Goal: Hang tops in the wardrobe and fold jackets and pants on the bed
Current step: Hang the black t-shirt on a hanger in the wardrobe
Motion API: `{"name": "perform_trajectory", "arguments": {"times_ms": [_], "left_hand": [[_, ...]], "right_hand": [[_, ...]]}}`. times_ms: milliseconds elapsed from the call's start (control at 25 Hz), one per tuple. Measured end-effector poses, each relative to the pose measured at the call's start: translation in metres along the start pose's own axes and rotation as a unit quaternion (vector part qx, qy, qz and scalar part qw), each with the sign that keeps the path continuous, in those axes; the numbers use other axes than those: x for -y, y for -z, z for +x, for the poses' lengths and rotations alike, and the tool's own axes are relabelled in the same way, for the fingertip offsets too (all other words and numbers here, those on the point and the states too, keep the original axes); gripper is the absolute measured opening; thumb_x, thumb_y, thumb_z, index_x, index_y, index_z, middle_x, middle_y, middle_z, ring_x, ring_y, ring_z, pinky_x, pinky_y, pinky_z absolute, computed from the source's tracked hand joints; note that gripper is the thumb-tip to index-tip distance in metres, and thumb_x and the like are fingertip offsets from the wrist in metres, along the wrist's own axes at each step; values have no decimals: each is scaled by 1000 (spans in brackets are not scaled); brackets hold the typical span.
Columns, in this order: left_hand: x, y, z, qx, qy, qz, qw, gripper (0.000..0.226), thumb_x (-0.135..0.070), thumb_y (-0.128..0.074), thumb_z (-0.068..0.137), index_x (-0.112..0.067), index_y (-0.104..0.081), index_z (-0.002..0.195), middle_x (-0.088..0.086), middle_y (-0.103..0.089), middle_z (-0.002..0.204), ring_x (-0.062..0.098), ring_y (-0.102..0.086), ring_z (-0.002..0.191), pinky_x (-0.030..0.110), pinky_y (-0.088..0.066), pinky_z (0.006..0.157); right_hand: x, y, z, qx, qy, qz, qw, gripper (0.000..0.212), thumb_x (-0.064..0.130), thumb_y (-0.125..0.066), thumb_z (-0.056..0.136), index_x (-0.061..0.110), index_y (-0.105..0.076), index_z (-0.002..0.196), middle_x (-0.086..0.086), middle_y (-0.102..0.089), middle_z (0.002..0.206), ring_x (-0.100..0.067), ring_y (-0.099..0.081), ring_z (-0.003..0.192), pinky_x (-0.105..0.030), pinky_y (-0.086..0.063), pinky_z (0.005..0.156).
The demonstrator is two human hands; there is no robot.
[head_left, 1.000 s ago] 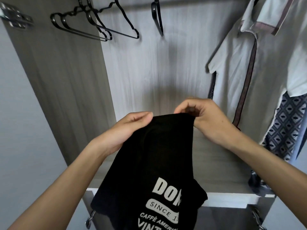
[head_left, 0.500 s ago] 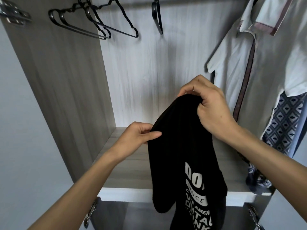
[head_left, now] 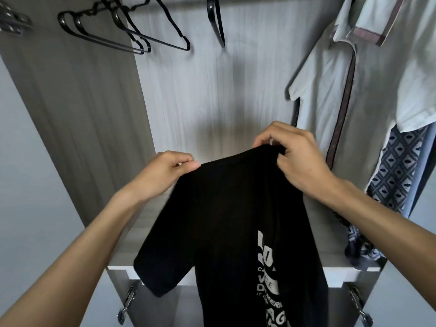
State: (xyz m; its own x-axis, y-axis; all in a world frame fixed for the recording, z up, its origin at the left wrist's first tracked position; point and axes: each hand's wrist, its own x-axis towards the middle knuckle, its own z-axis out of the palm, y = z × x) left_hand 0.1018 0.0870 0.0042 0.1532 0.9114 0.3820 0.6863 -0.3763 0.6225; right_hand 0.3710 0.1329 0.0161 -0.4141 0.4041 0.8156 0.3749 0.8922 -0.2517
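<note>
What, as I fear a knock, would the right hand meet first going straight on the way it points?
Probably the wardrobe's back panel; the right hand, gripping the black T-shirt, has nothing else ahead, though depth is unclear.

A pale wood-grain shelf is seen below the fingers. A patterned garment is bunched on it, to their lower right.

Black shirt: soft matt cloth. Wardrobe wall: pale wood grain, smooth. Hangers: shiny black. Hinges: shiny metal.
</note>
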Motion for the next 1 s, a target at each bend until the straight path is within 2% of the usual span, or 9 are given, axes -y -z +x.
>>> {"name": "perform_trajectory", "arguments": {"times_ms": [80,120,240,360,560,680,800,880,1000], "left_hand": [[-21,-16,2,29,-16,-102,994,41,-49,-51,95,-12,-66,101,-9,-69,91,5,-63,88,26,-49,90],[-33,-28,1,48,-15,-167,985,40,-46,-52,95,-9,-63,105,-5,-67,92,7,-63,88,24,-49,87],[-50,-41,2,33,-19,-255,966,29,-35,-61,90,-7,-60,88,1,-54,73,10,-52,67,22,-41,64],[-50,-26,1,35,-18,-237,971,29,-33,-62,87,-11,-55,71,-6,-49,61,4,-45,56,15,-37,56],[-48,-16,1,75,-7,-213,974,21,-28,-65,86,-8,-69,81,-2,-60,65,7,-55,62,17,-43,64],[-47,-16,1,29,-19,-205,978,15,-21,-68,86,-16,-73,99,6,-65,69,13,-58,59,20,-45,60],[-46,-8,2,-23,-53,-146,988,6,-13,-67,90,-14,-67,84,-1,-65,67,8,-56,58,17,-44,60],[-41,-3,3,-25,-44,-123,991,11,-10,-67,91,-10,-64,81,3,-66,72,10,-60,66,20,-46,67],[-39,-7,1,90,11,-221,971,7,-5,-66,88,-4,-60,90,7,-65,78,13,-61,74,22,-50,73]], "right_hand": [[6,-11,5,2,5,5,1000,18,-6,-71,79,12,-69,82,8,-60,79,2,-54,71,-8,-36,67],[10,-16,9,0,10,10,1000,16,-4,-72,79,12,-69,83,8,-60,79,2,-54,72,-8,-36,67],[20,-21,16,-5,4,36,999,15,0,-72,79,13,-69,85,5,-63,78,-1,-56,72,-12,-40,66],[24,-17,13,32,-42,98,994,15,0,-71,80,13,-68,86,3,-64,79,-4,-58,68,-21,-47,66],[23,-22,6,45,-35,129,990,23,-9,-70,80,14,-69,85,10,-62,82,-16,-60,67,-38,-51,66],[26,-22,9,18,-87,175,981,15,-1,-73,82,13,-69,84,6,-67,79,-29,-62,62,-44,-52,59],[21,-23,6,15,-123,199,972,17,-3,-70,83,14,-69,85,-1,-68,78,-38,-63,64,-48,-52,58],[20,-26,2,4,-119,189,975,21,-6,-66,83,15,-71,84,2,-68,72,-31,-63,62,-44,-52,60],[26,-32,1,0,-58,130,990,23,-10,-66,78,11,-73,82,17,-62,68,-13,-56,58,-21,-45,57]]}}
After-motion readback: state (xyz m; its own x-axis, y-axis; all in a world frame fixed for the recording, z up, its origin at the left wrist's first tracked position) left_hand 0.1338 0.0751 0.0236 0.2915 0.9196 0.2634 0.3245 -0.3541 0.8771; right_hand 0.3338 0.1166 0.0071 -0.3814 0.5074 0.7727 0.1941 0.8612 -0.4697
